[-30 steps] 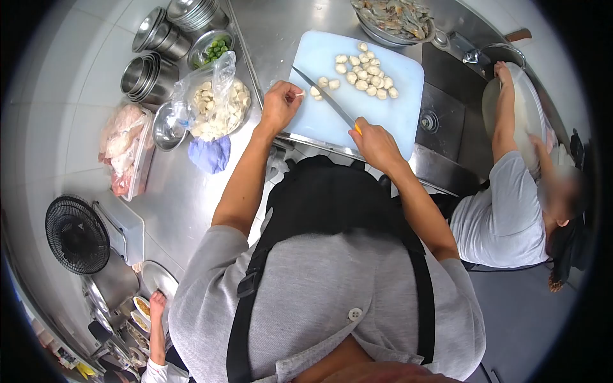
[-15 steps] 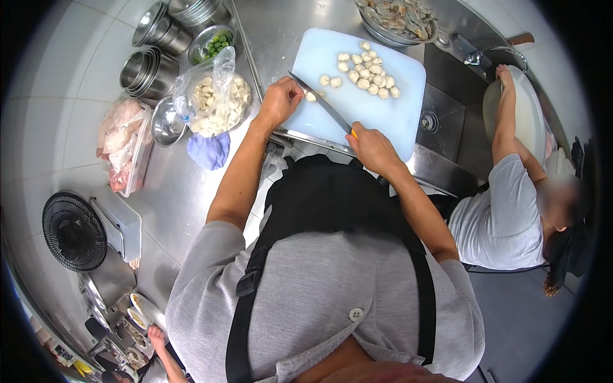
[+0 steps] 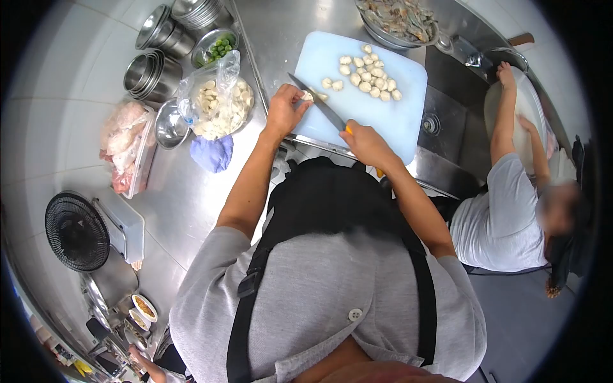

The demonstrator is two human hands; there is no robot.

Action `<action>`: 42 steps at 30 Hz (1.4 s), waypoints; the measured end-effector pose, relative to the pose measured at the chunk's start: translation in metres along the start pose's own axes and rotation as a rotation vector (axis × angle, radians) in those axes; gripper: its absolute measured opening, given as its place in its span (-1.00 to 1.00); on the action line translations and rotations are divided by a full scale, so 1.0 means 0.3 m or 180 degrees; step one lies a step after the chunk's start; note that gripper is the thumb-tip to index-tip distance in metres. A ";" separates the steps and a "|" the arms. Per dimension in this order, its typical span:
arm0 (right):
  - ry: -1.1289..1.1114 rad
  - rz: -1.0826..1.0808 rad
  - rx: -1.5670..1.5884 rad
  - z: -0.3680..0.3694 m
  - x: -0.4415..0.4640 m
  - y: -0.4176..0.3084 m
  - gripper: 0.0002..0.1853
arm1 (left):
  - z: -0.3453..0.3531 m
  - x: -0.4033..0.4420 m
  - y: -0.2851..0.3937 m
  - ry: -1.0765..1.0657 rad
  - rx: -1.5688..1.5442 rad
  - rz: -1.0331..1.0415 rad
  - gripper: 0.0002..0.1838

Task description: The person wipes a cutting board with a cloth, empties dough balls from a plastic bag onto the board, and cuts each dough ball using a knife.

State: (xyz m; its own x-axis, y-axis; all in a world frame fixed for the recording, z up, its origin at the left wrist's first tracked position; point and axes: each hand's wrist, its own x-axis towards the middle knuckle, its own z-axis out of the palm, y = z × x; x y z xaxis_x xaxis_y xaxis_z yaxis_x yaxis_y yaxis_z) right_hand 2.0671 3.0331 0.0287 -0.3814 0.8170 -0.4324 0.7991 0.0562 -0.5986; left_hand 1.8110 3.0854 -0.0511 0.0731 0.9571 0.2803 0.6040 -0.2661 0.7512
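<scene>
The left grip (image 3: 286, 108) has drawn closer to the long, dark-bladed knife with a yellow handle (image 3: 328, 113) than it was a second ago; its fingertips appear to pinch a small, off-white lump (image 3: 308, 96), now right beside the blade, so lump and steel are placed together for the work in hand. The right grip (image 3: 365, 143) is wrapped around the yellow handle, the blade slanting away from it toward the left grip. Just beyond the left grip, across the blade, two round, off-white balls (image 3: 332, 84) lie apart from a larger cluster of similar balls (image 3: 375, 80), farther ahead of the right grip on the pale blue, rectangular cutting board (image 3: 383, 127). To the left grip's left, a clear plastic bag of white pieces (image 3: 223, 105) stands on the shiny steel tabletop (image 3: 175, 204)
</scene>
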 end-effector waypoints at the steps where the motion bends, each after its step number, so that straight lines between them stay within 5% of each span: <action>1: 0.0162 -0.0021 0.0009 -0.027 -0.025 -0.006 -0.68 | 0.005 0.002 -0.004 -0.0063 -0.0050 -0.0002 -0.68; 3: 0.0439 -0.0091 0.0003 -0.071 -0.105 -0.013 -0.60 | 0.011 -0.003 -0.010 -0.0151 -0.0150 -0.0052 -0.62; 6: 0.0736 -0.0288 -0.0266 -0.119 -0.199 -0.003 -0.44 | 0.027 -0.024 0.076 0.0961 0.0335 0.0035 -0.55; 10: 0.1029 -0.0232 -0.0403 -0.102 -0.215 0.026 -0.41 | 0.070 -0.046 0.195 -0.0307 0.1066 0.0984 -0.37; 13: 0.1045 -0.0169 -0.0562 -0.099 -0.245 0.032 -0.42 | 0.111 -0.045 0.213 -0.1043 0.1136 0.0990 -0.31; 16: 0.1096 0.0046 -0.0556 -0.138 -0.385 0.045 -0.43 | 0.120 -0.033 0.115 -0.0937 0.1200 0.0787 -0.28; 19: 0.1311 -0.0644 0.0276 -0.105 -0.477 0.219 -0.48 | 0.119 -0.020 0.048 -0.0721 0.1166 0.0563 -0.22; 21: 0.0713 0.0199 0.1713 -0.052 -0.477 0.288 -0.53 | 0.125 -0.006 0.075 -0.0513 0.1208 0.0411 -0.16; 23: 0.0375 0.0722 0.2729 0.032 -0.426 0.352 -0.57 | 0.174 0.032 0.052 -0.0309 0.0745 0.0430 -0.18; 26: 0.0256 0.0625 0.3529 0.139 -0.331 0.396 -0.54 | 0.226 0.102 0.035 -0.0194 0.0314 0.0458 -0.26; 31: 0.0211 0.0426 0.3394 0.200 -0.187 0.345 -0.49 | 0.273 0.122 0.089 0.0026 0.0737 0.0876 -0.47; 42: 0.0012 0.0171 0.2948 0.226 -0.072 0.219 -0.44 | 0.380 0.128 0.089 0.1640 -0.0120 -0.0421 -0.73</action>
State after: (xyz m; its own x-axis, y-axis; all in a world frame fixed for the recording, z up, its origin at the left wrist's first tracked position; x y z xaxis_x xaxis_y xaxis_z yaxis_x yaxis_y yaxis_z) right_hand 2.0963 2.9804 -0.0470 -0.3517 0.8072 -0.4740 0.1250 -0.4613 -0.8784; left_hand 1.9204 3.1280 -0.0882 -0.4065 0.8052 0.4318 0.5522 -0.1600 0.8182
